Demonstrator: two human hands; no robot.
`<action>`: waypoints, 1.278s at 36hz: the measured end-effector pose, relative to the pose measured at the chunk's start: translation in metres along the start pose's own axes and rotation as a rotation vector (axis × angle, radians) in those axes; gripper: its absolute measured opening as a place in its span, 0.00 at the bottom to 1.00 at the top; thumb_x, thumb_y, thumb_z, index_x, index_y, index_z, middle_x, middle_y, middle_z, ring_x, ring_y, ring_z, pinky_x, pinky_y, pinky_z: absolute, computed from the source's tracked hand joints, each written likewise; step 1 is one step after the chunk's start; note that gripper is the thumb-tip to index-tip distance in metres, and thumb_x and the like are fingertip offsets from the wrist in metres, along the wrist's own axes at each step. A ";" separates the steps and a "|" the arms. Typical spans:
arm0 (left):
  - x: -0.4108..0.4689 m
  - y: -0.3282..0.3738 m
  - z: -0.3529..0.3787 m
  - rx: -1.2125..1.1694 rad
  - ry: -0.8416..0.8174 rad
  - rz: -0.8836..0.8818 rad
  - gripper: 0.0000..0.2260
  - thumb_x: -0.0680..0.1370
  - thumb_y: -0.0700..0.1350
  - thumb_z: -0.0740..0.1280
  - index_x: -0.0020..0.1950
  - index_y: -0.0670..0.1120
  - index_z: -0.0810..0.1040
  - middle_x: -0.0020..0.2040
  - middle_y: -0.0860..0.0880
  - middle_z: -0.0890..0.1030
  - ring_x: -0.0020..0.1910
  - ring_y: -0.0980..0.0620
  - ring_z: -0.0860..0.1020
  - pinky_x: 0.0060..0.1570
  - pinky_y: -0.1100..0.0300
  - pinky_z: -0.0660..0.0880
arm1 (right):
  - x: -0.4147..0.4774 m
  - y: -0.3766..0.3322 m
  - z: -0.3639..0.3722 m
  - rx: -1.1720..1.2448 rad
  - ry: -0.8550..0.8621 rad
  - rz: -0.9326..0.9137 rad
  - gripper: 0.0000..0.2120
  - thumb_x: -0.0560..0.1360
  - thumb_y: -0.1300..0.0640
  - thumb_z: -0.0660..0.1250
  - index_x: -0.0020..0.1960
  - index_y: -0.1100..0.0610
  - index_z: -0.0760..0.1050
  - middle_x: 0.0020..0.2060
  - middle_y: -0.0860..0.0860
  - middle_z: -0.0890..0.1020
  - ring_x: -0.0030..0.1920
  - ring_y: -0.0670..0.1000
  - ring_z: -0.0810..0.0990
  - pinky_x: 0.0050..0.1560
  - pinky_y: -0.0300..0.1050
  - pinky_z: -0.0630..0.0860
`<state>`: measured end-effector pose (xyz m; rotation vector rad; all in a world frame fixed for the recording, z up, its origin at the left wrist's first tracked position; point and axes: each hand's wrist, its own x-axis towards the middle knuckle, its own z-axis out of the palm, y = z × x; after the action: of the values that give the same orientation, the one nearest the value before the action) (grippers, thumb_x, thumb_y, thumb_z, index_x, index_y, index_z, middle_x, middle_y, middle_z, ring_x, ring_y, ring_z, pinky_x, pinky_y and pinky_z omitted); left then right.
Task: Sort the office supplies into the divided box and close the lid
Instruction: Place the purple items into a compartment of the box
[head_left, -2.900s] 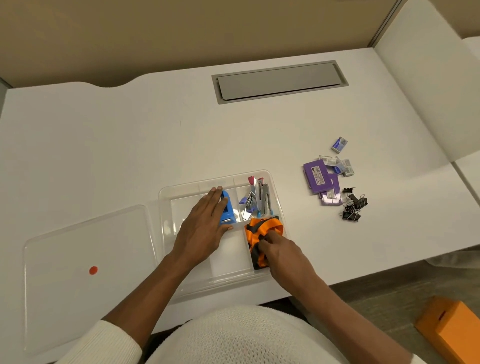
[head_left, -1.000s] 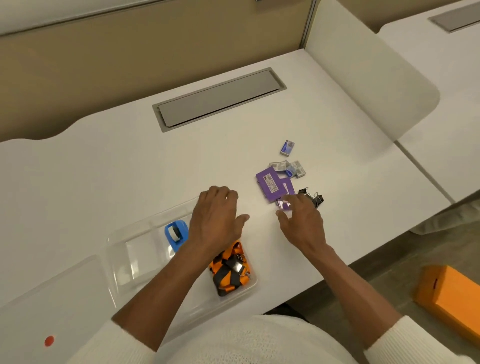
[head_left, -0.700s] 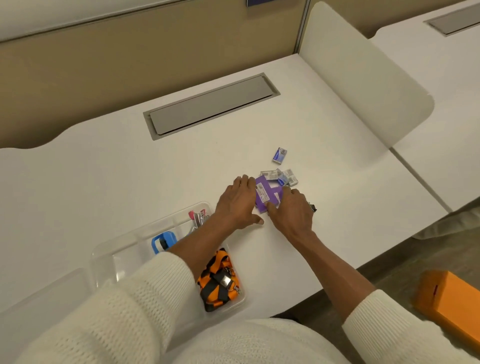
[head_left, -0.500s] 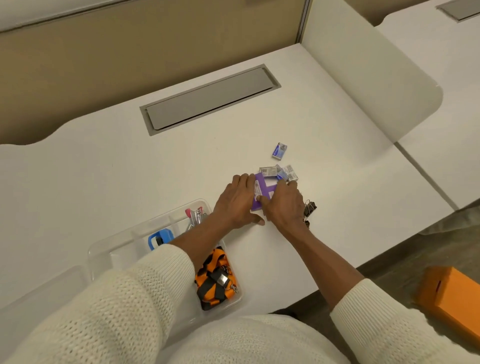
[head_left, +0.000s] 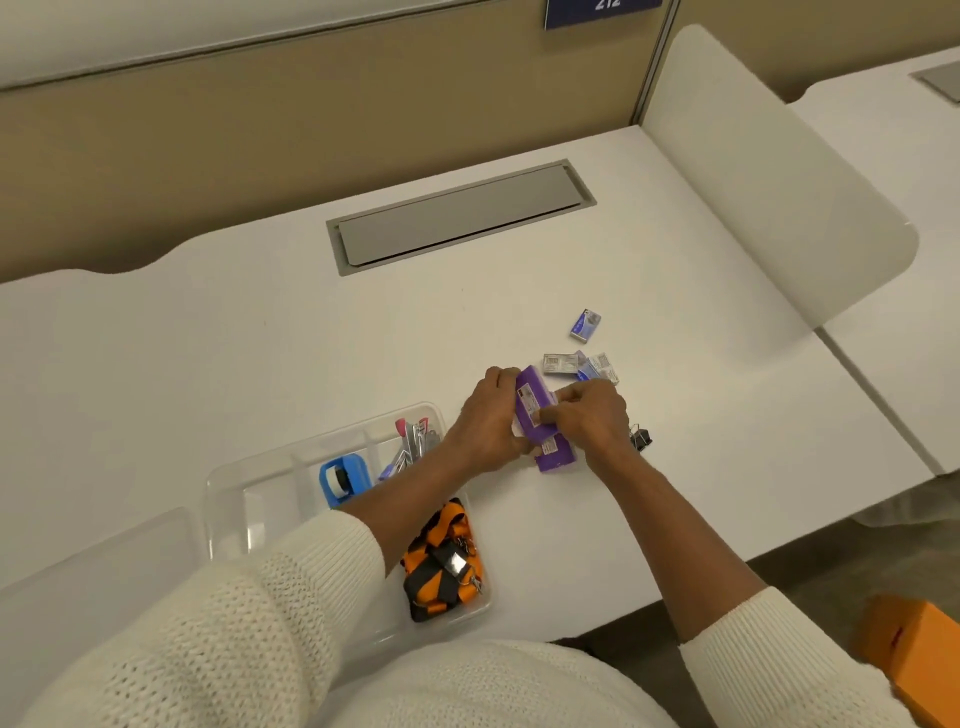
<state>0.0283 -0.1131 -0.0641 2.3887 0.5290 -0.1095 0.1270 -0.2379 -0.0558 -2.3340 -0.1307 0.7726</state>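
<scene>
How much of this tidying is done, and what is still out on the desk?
Partly done. The divided box already holds an orange lanyard, a blue tape dispenser and a bundle of metal tools. Both hands, left hand and right hand, are gathering the purple boxes. Left on the desk: small staple boxes and black binder clips. The lid lies open beside the box.

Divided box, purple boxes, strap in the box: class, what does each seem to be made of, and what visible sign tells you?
Divided box: clear glossy plastic, probably rigid; the desk shows through its walls.
Purple boxes: likely printed card, matte with white labels, gripped by both hands, left hand and right hand.
Strap: woven orange and black fabric, with shiny metal-looking clips.
</scene>
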 end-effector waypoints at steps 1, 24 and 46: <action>-0.004 0.001 -0.003 -0.069 0.023 -0.017 0.42 0.67 0.52 0.82 0.74 0.46 0.65 0.68 0.47 0.71 0.65 0.49 0.75 0.57 0.55 0.79 | -0.004 0.000 -0.001 0.035 -0.014 -0.009 0.19 0.64 0.48 0.82 0.51 0.54 0.83 0.47 0.50 0.86 0.43 0.50 0.86 0.44 0.48 0.85; -0.177 -0.055 -0.122 -1.037 0.275 -0.472 0.11 0.77 0.43 0.73 0.59 0.45 0.80 0.50 0.47 0.87 0.52 0.49 0.87 0.46 0.56 0.85 | -0.135 -0.045 0.025 0.341 -0.510 -0.286 0.20 0.69 0.51 0.77 0.58 0.56 0.79 0.49 0.51 0.87 0.51 0.55 0.87 0.51 0.53 0.82; -0.240 -0.089 -0.059 0.040 0.003 -0.460 0.27 0.74 0.57 0.75 0.68 0.50 0.68 0.66 0.50 0.80 0.60 0.47 0.83 0.59 0.57 0.81 | -0.163 -0.048 0.100 0.087 -0.164 -0.369 0.26 0.66 0.38 0.74 0.60 0.47 0.76 0.53 0.47 0.85 0.49 0.51 0.86 0.46 0.51 0.86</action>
<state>-0.2305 -0.0973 -0.0209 2.2630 1.0783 -0.3205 -0.0578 -0.1911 -0.0053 -2.0779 -0.5712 0.7624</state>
